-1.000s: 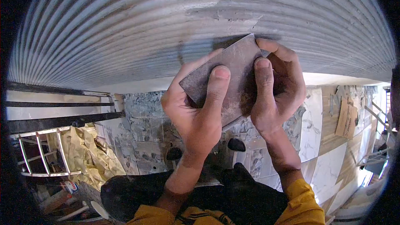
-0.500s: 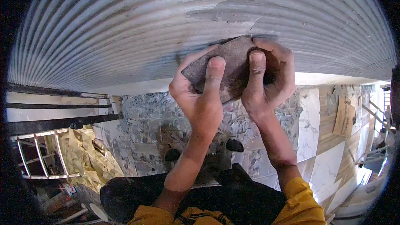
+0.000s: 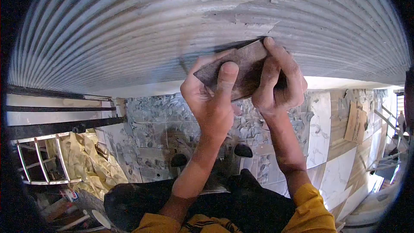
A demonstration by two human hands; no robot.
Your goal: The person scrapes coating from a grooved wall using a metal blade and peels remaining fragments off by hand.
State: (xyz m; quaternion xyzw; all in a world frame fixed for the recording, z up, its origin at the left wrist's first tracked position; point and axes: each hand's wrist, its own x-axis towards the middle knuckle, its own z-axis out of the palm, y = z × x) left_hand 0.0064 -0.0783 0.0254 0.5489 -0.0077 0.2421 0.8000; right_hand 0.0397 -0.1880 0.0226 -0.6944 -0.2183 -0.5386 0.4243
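A worn, dark grey-brown sheet (image 3: 248, 62), possibly sandpaper, is held between both hands in front of the grooved grey wall panel (image 3: 172, 26). My left hand (image 3: 215, 86) grips its left part, thumb across the face and fingers behind. On the right side, my right hand (image 3: 280, 80) pinches the sheet, its index finger stretched along the top right corner and thumb bent. The panel has rough, pale patches above the hands. Both hands look dusty. The fingers behind the sheet are hidden.
Grey flakes litter the tiled floor (image 3: 151, 138) below. Crumpled yellowish sheeting (image 3: 92, 157) and a white metal frame (image 3: 39, 159) are at the lower left, under dark bars (image 3: 64, 128). A cardboard piece (image 3: 355, 123) lies on the right; my shoes (image 3: 243, 150) show below.
Both hands and the sheet have shifted slightly right. My right thumb has bent and lowered from the sheet's face, and my right index finger has moved onto its top corner.
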